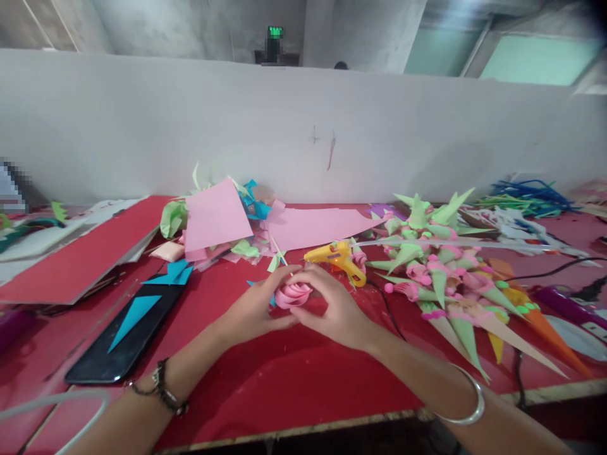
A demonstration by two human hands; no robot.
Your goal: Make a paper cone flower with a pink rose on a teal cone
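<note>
Between both hands, just above the red table, is a pink paper flower (pixel 293 294) with curled, layered petals. My left hand (pixel 258 302) closes on its left side, thumb below and fingers above. From the right, my right hand (pixel 334 308) curves round it with thumb and fingertips on the petals. A thin pale stick rises behind the fingertips. Close beyond my right hand lies a yellow glue gun (pixel 339 259) with a long clear glue stick (pixel 403 242) out of its back. Bits of blue paper show behind my left hand.
A black phone (pixel 128 335) with blue paper pieces lies at left, near a red board (pixel 90 253). Pink sheets (pixel 218 218) and scraps stand behind. Many green and pink paper cones (pixel 441 278) are heaped at right. A white partition (pixel 284 126) closes off the back.
</note>
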